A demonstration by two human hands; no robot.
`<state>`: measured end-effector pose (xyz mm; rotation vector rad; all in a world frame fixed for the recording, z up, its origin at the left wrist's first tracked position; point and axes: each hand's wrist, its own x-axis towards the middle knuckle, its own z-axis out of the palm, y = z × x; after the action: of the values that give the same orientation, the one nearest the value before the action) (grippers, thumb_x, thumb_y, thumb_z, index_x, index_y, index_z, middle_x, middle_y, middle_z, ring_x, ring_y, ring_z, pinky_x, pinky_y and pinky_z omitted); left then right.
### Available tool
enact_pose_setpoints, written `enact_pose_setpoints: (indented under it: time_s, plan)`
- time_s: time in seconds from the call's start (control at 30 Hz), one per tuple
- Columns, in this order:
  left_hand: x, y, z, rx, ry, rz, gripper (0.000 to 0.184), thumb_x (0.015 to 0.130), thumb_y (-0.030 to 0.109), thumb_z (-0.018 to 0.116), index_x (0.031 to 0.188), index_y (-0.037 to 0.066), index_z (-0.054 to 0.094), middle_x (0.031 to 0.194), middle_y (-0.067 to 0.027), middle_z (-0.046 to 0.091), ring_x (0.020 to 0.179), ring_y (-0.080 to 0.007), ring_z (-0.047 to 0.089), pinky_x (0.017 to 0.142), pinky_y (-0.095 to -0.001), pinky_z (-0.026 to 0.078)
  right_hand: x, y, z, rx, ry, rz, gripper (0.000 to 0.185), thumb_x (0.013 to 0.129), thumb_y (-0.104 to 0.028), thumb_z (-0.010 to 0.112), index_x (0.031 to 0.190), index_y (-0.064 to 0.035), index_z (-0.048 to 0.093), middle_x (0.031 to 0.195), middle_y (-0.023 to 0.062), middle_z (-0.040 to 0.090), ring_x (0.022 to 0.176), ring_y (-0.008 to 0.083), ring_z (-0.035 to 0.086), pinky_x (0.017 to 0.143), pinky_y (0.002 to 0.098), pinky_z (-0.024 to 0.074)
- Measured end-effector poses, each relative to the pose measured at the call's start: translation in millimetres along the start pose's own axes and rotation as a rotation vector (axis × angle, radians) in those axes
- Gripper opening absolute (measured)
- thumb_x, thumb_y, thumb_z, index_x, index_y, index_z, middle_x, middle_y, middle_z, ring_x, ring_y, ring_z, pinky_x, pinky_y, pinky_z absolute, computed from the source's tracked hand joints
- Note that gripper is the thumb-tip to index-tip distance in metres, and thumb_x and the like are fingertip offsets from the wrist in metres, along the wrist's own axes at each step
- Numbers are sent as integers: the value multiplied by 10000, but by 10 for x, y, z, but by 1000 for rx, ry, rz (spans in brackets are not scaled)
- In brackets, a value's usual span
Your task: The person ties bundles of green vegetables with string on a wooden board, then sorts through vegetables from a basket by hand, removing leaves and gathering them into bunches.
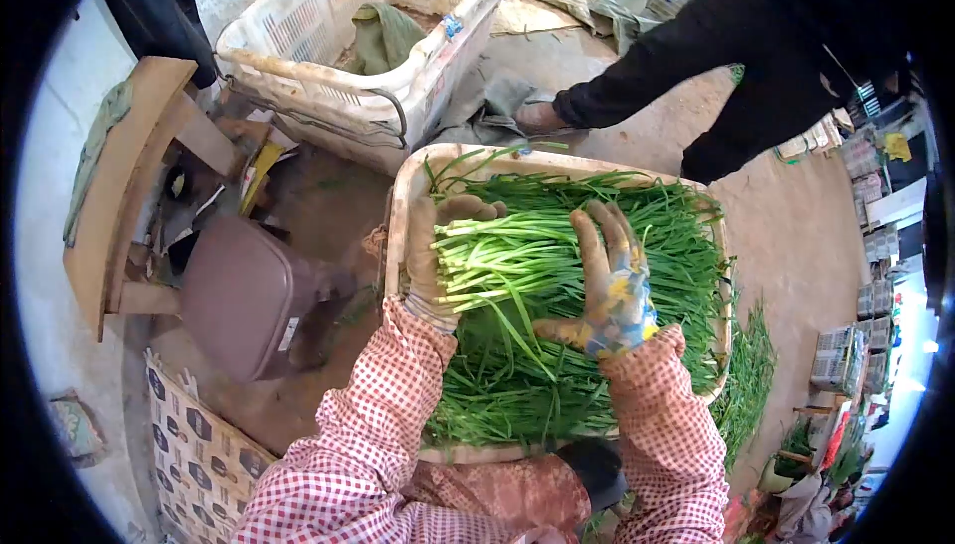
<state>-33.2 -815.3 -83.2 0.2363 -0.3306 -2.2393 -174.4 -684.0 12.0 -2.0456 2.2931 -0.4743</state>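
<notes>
Long green garlic chives [557,390] fill a pale plastic crate [398,236] in front of me. On top lies a bunch of chives [507,251], its pale cut stem ends pointing left. My left hand [428,246], in a tan work glove, has its palm against those ends. Its fingers bend along the bunch's far side, and its thumb is hidden. My right hand [612,290], in a glove patterned blue and yellow, lies across the leafy part with fingers stretched out and thumb apart.
A larger white crate [298,72] holding a green cloth [383,39] stands behind. At left is a brown padded stool [239,295] beside a wooden frame [129,186]. A person in dark trousers [686,47] stands at upper right. Loose greens [751,375] lie right of the crate.
</notes>
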Motion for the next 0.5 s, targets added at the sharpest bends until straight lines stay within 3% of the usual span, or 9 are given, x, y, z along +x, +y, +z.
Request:
enact_pose_setpoints:
  time_s: [0.07, 0.17, 0.2, 0.23, 0.27, 0.3, 0.37, 0.4, 0.5]
  plan:
    - [-67, -12, 105, 49, -42, 2, 484, 953, 477, 449, 1031, 28, 610, 955, -106, 644, 997, -212, 589, 891, -389, 502, 41, -101, -57, 40, 85, -118, 1133, 425, -389, 876, 1374, -54, 357, 1416, 214, 336, 1294, 427, 337, 1061, 536, 291]
    - [-277, -128, 517, 860, -119, 252, 378, 955, 330, 461, 1156, 13, 506, 1067, -73, 566, 947, -153, 553, 892, -300, 460, 58, -148, 195, 15, 134, -387, 975, 491, -269, 846, 1336, -57, 407, 1354, 227, 418, 1250, 443, 409, 1050, 528, 323]
    - [-274, -308, 573, 368, -148, 106, 374, 943, 307, 483, 1186, 23, 493, 1063, -74, 562, 961, -150, 543, 899, -291, 451, 23, -136, 165, 14, 140, -386, 975, 491, -269, 846, 1336, -57, 407, 1354, 227, 418, 1250, 443, 409, 1050, 528, 323]
    - [-345, -311, 748, 515, -88, 79, 408, 928, 289, 518, 1223, 14, 460, 1069, -86, 562, 978, -152, 541, 903, -302, 452, -46, -85, 112, 241, 110, -242, 906, 534, -234, 817, 1327, -45, 422, 1339, 229, 440, 1230, 435, 437, 1050, 510, 332]
    - [-460, -316, 954, 553, -213, 115, 508, 919, 271, 548, 1294, -23, 371, 1069, -102, 565, 998, -167, 541, 922, -344, 447, -209, -75, 101, 560, 106, -27, 820, 604, -217, 779, 1321, -24, 431, 1333, 231, 455, 1225, 426, 451, 1047, 491, 342]
    - [-490, -377, 921, 1034, -396, 429, 619, 911, 315, 566, 1350, -30, 298, 1067, -109, 567, 1002, -187, 541, 940, -357, 433, -370, -64, 91, 895, 174, 183, 735, 674, -200, 740, 1315, -4, 440, 1328, 232, 470, 1219, 417, 465, 1044, 471, 353]
    - [-624, -550, 964, 1138, -646, 436, 835, 885, 417, 594, 1437, -26, 151, 1072, -123, 568, 1007, -227, 538, 973, -372, 400, -782, -56, 35, 1505, 370, 519, 589, 795, -208, 685, 1291, 15, 458, 1311, 229, 498, 1217, 402, 483, 1023, 455, 380]
    - [-745, -641, 1064, 758, -686, 118, 937, 868, 474, 603, 1470, -15, 77, 1079, -129, 568, 1008, -247, 534, 987, -375, 382, -937, -61, -9, 1316, 474, 394, 526, 800, -202, 690, 1238, 5, 487, 1277, 220, 525, 1187, 395, 510, 1005, 463, 397]
    - [-878, -874, 1173, 540, -764, -173, 1108, 793, 667, 578, 1490, 8, 24, 1260, -133, 469, 1129, -222, 461, 1015, -336, 331, -1271, -65, -48, 701, 689, 101, 332, 764, -157, 735, 1014, -29, 558, 1119, 176, 610, 1061, 367, 590, 946, 495, 445]
